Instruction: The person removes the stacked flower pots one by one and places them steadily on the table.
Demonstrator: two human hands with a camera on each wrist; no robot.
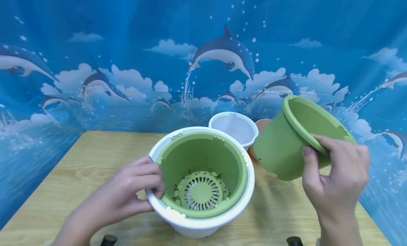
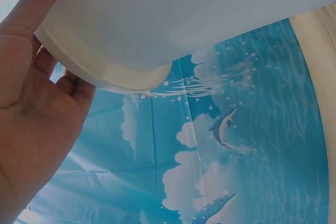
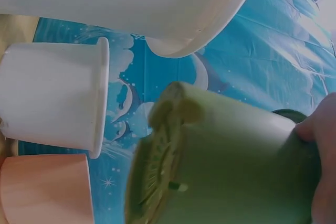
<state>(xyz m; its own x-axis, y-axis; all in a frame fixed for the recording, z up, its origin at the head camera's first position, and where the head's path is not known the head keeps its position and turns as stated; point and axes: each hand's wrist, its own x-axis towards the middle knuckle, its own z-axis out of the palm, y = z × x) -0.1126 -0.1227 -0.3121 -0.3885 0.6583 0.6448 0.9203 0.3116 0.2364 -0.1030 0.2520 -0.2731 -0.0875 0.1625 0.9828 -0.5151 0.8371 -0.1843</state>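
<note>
My left hand [image 1: 130,186] grips the rim of a large white flowerpot [image 1: 194,232] at its left side, fingers over the edge and thumb on the outside. Nested in that pot is a green flowerpot [image 1: 197,150] with a slotted base. Up at the right, my right hand [image 1: 340,171] pinches the rim of a second green flowerpot [image 1: 281,143] between thumb and fingers. This one hangs tilted above the table, its mouth turned up and to the right. In the right wrist view its slotted underside [image 3: 160,171] shows.
A smaller white pot [image 1: 235,127] stands behind the large one, with an orange pot [image 1: 263,124] beside it, partly hidden by the held green pot. All are over a wooden table [image 1: 95,161]. A blue dolphin-print curtain [image 1: 143,44] rises behind the table.
</note>
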